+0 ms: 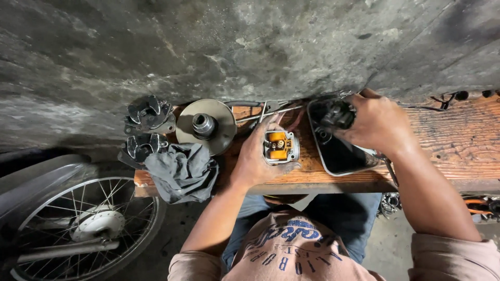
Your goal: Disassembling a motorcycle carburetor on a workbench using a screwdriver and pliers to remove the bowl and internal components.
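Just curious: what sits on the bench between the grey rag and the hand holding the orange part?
Only bare wood of the bench separates the grey rag from the left hand, in the head view.

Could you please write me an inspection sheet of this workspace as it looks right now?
Surface: worn wooden bench, stained, set against a rough concrete wall.
Job's things: small metal part with orange pieces in the left hand; dark round part gripped by the right hand over a flat black tray.
Clutter: grey rag hanging over the bench edge; round metal disc with hub; two dark toothed metal parts; thin metal rods.
Hands: both closed on parts.
Cables: dark wires and orange ones at right.
Surroundings: spoked wheel on the floor at left.
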